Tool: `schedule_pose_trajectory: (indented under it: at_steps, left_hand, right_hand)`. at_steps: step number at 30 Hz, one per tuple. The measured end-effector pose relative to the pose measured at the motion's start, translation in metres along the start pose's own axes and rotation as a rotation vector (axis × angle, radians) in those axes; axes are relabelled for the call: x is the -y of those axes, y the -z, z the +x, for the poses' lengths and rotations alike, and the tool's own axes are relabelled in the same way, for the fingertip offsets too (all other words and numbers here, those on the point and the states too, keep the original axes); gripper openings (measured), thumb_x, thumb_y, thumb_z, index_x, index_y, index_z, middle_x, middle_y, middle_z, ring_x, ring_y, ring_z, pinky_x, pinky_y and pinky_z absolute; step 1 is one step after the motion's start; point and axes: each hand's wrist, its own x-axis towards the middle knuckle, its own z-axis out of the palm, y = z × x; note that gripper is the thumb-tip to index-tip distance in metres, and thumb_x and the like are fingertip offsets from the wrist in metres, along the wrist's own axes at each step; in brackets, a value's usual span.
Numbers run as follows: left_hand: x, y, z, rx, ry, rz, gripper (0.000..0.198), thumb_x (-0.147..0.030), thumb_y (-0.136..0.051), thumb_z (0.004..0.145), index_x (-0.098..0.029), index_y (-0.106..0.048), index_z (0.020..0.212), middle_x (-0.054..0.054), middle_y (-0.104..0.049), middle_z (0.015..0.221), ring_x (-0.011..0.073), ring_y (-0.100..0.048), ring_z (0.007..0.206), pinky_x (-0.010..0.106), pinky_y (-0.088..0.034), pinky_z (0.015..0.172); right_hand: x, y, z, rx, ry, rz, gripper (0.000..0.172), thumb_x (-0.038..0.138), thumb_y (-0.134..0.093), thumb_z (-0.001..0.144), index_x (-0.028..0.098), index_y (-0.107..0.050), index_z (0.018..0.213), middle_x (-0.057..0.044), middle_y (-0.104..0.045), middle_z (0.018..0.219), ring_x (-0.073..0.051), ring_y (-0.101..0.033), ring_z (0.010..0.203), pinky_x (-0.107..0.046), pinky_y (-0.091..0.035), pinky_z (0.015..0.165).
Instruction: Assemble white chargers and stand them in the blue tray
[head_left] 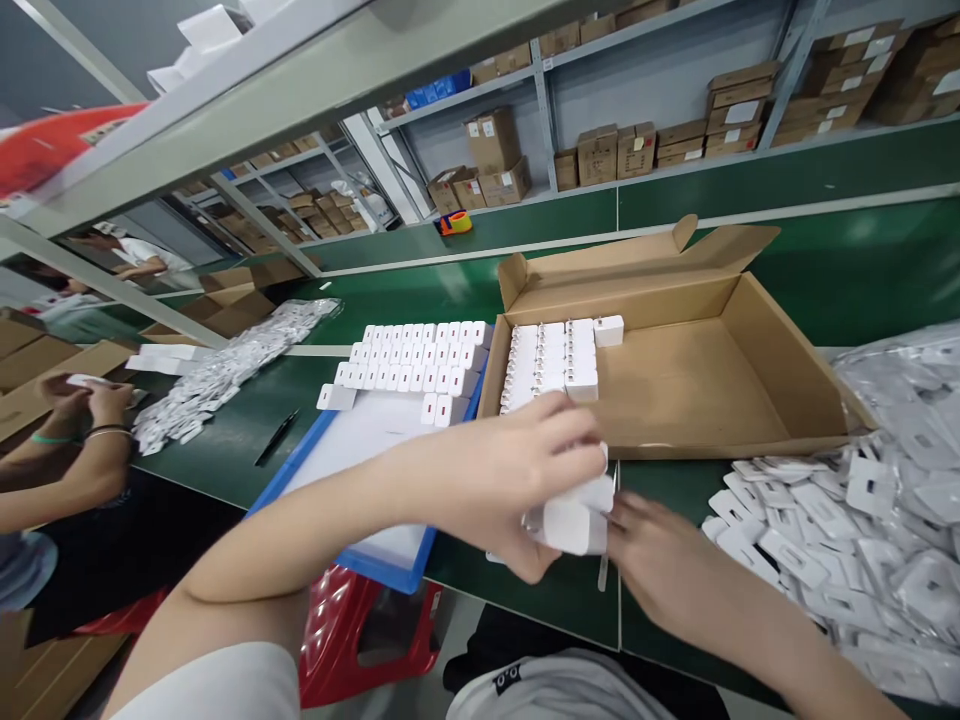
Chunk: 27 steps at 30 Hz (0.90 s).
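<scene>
My left hand (536, 475) is closed around a few white USB chargers (576, 527), held over the table in front of the box. Against their right side are the fingers of my right hand (649, 545), closed; their tips are partly hidden. A thin light-coloured strip (603, 572) shows below the chargers, and whether my right hand grips it is unclear. Rows of white chargers (555, 350) with metal prongs up fill the left end of an open cardboard box (750, 440). More chargers (412, 360), slots facing me, stand in rows on a blue-rimmed tray (409, 578) under my left forearm.
White slotted plates (802, 545) and plastic bags lie heaped at right. A dark slim tool (276, 437) rests left of the tray, near another pile of white pieces (217, 385). A co-worker's hands (90, 400) work at far left. A shelf beam (300, 95) crosses overhead; a red stool (367, 640) stands below.
</scene>
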Motion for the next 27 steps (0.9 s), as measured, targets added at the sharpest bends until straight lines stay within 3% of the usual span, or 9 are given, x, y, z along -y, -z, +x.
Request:
schedule_pose_trajectory:
  at_steps: [3, 5, 9, 11, 15, 18, 21, 24, 27]
  left_hand:
    - [-0.008, -0.024, -0.001, 0.087, -0.080, 0.066, 0.043, -0.038, -0.073, 0.068, -0.012, -0.058, 0.099, 0.016, -0.054, 0.114, 0.0300, -0.046, 0.102, 0.037, -0.044, 0.088]
    - [-0.009, -0.045, 0.005, 0.132, -0.122, 0.112, 0.046, -0.040, -0.072, 0.069, -0.009, -0.060, 0.100, 0.017, -0.056, 0.106, 0.0288, -0.047, 0.094, 0.038, -0.044, 0.084]
    - [-0.006, -0.083, 0.020, 0.182, -0.101, 0.240, 0.053, -0.040, -0.075, 0.064, -0.009, -0.060, 0.104, 0.014, -0.056, 0.101, 0.0291, -0.048, 0.087, 0.038, -0.043, 0.074]
    - [-0.005, -0.095, 0.024, 0.165, -0.046, 0.277, 0.054, -0.040, -0.076, 0.063, -0.009, -0.060, 0.105, 0.013, -0.056, 0.102, 0.0298, -0.049, 0.088, 0.037, -0.043, 0.072]
    - [-0.004, -0.102, 0.023, 0.114, 0.059, 0.316, 0.046, -0.031, -0.070, 0.067, -0.006, -0.062, 0.105, 0.016, -0.057, 0.113, 0.0295, -0.052, 0.096, 0.037, -0.044, 0.080]
    - [-0.005, -0.103, 0.018, 0.043, 0.062, 0.376, 0.050, -0.030, -0.067, 0.071, -0.003, -0.063, 0.113, 0.019, -0.051, 0.133, 0.0327, -0.047, 0.114, 0.039, -0.040, 0.096]
    - [-0.006, -0.106, 0.014, -0.021, 0.047, 0.445, 0.049, -0.033, -0.064, 0.078, -0.005, -0.063, 0.118, 0.017, -0.045, 0.143, 0.0339, -0.038, 0.127, 0.042, -0.032, 0.107]
    - [-0.007, -0.106, 0.013, -0.028, 0.069, 0.439, 0.048, -0.033, -0.063, 0.080, -0.006, -0.062, 0.120, 0.017, -0.044, 0.144, 0.0331, -0.038, 0.128, 0.044, -0.032, 0.107]
    - [-0.005, -0.099, 0.011, -0.037, 0.043, 0.376, 0.049, -0.035, -0.065, 0.081, -0.009, -0.060, 0.122, 0.017, -0.043, 0.145, 0.0334, -0.040, 0.128, 0.046, -0.033, 0.107]
  right_hand:
    - [-0.015, 0.003, -0.005, 0.014, -0.064, -0.088, 0.051, -0.011, -0.040, 0.073, 0.014, -0.064, 0.110, -0.014, -0.056, 0.133, -0.033, -0.044, 0.128, -0.049, -0.043, 0.099]
    - [-0.022, -0.001, -0.005, 0.046, -0.076, -0.118, 0.058, -0.014, -0.038, 0.069, 0.014, -0.066, 0.111, -0.013, -0.053, 0.140, -0.034, -0.040, 0.134, -0.050, -0.043, 0.102]
    - [-0.030, -0.008, -0.004, -0.007, -0.109, -0.129, 0.051, -0.014, -0.040, 0.068, 0.017, -0.071, 0.093, -0.010, -0.066, 0.122, -0.030, -0.054, 0.120, -0.043, -0.049, 0.093]
    - [-0.031, -0.008, -0.004, -0.056, -0.121, -0.141, 0.048, -0.013, -0.043, 0.070, 0.018, -0.072, 0.093, -0.010, -0.069, 0.113, -0.028, -0.059, 0.111, -0.041, -0.050, 0.088]
    - [-0.027, 0.002, -0.001, -0.140, -0.134, -0.177, 0.035, -0.004, -0.048, 0.080, 0.016, -0.070, 0.098, -0.009, -0.069, 0.096, -0.026, -0.062, 0.093, -0.039, -0.050, 0.081]
    - [-0.021, 0.012, -0.001, -0.456, -0.107, -0.275, 0.026, 0.005, -0.047, 0.090, 0.013, -0.067, 0.105, -0.009, -0.067, 0.091, -0.024, -0.060, 0.085, -0.038, -0.048, 0.079]
    - [-0.023, 0.019, -0.001, -0.779, -0.118, -0.425, 0.017, 0.011, -0.052, 0.092, 0.011, -0.066, 0.101, -0.012, -0.066, 0.100, -0.025, -0.059, 0.089, -0.037, -0.046, 0.080]
    - [-0.032, 0.017, 0.001, -0.758, -0.184, -0.498, 0.013, 0.013, -0.053, 0.091, 0.013, -0.066, 0.089, -0.014, -0.065, 0.105, -0.029, -0.058, 0.095, -0.040, -0.044, 0.081]
    - [-0.040, 0.011, 0.005, -0.727, -0.175, -0.487, 0.014, 0.010, -0.052, 0.091, 0.014, -0.066, 0.090, -0.010, -0.068, 0.098, -0.026, -0.060, 0.090, -0.038, -0.044, 0.081]
